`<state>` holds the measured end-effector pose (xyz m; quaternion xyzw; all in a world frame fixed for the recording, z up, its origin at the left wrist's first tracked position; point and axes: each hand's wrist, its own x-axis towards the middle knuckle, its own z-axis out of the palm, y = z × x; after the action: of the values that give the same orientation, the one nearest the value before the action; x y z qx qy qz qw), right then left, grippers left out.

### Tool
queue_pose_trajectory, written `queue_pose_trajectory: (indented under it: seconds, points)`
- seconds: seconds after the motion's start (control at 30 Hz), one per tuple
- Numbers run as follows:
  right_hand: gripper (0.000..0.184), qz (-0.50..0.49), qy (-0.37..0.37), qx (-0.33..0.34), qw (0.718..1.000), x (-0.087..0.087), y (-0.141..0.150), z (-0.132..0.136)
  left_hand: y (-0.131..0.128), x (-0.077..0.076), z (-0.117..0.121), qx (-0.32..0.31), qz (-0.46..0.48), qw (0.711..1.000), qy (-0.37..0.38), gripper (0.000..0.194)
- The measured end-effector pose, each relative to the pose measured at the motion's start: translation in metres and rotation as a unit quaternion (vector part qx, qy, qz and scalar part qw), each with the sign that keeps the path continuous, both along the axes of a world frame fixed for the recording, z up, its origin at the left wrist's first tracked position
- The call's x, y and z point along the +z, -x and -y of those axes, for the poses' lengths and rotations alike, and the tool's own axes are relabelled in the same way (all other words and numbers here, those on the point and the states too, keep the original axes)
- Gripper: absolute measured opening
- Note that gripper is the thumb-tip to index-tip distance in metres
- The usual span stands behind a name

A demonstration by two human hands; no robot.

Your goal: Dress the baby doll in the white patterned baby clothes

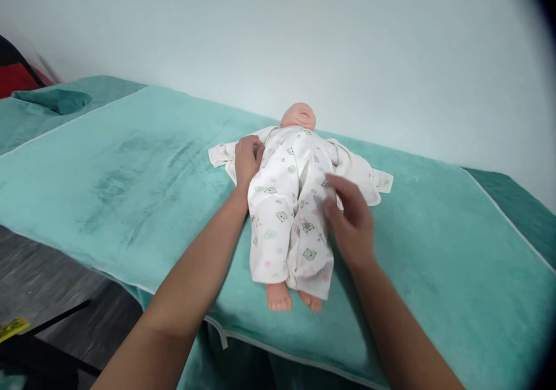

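A baby doll (pixel 301 116) lies on its back, head toward the wall, bare feet toward me. It wears white trousers (pixel 278 204) printed with green and pink animal figures, pulled high up the body. A matching long-sleeved top (pixel 357 170) spreads out on both sides with its sleeves flat. My left hand (pixel 249 159) rests against the doll's side by the trouser waist, fingers loosely bent, with a gap at the thumb. Beside the other trouser leg is my right hand (pixel 353 219), slightly blurred, its thumb and forefinger apart and nothing visible between them.
A green plush cover (pixel 143 204) with white edging is spread over the table beneath the doll. Behind rises a plain white wall (pixel 278 36). A red and black object (pixel 19 74) stands at the far left. At lower left, a yellow label (pixel 14 328) shows above the grey floor.
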<state>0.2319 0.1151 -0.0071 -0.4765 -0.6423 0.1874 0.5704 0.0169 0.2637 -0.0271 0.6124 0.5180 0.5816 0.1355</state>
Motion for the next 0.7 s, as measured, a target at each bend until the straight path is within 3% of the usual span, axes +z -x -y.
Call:
queue_pose_trajectory:
  seconds: [0.17, 0.23, 0.3, 0.37, 0.5, 0.63, 0.7]
  points:
    - [0.046, 0.118, -0.05, 0.102, 0.986, -0.021, 0.009, 0.092, 0.018, -0.01, 0.111, 0.029, 0.075, 0.996, 0.05, 0.014]
    - [0.05, 0.132, -0.06, 0.104, 0.984, -0.028, 0.013, 0.108, 0.027, -0.015, 0.162, 0.009, 0.107, 0.988, 0.111, 0.016]
    - [0.049, 0.145, -0.072, 0.086, 0.983, -0.031, 0.019, 0.114, 0.032, -0.018, 0.209, -0.064, 0.116, 0.974, 0.184, 0.025]
    - [0.046, 0.179, -0.082, 0.062, 0.978, -0.031, 0.026, 0.116, 0.03, -0.02, 0.244, -0.108, 0.077, 0.973, 0.191, 0.032]
    - [0.039, 0.266, -0.036, 0.007, 0.963, -0.025, 0.045, 0.117, 0.013, -0.019, 0.274, -0.107, 0.003, 0.977, 0.184, 0.04]
    - [0.028, 0.29, -0.008, -0.037, 0.956, -0.016, 0.058, 0.117, -0.001, -0.022, 0.27, -0.036, 0.006, 0.983, 0.181, 0.025]
    - [0.024, 0.29, -0.01, -0.031, 0.957, -0.011, 0.06, 0.117, -0.001, -0.024, 0.269, -0.03, 0.027, 0.983, 0.177, 0.015]
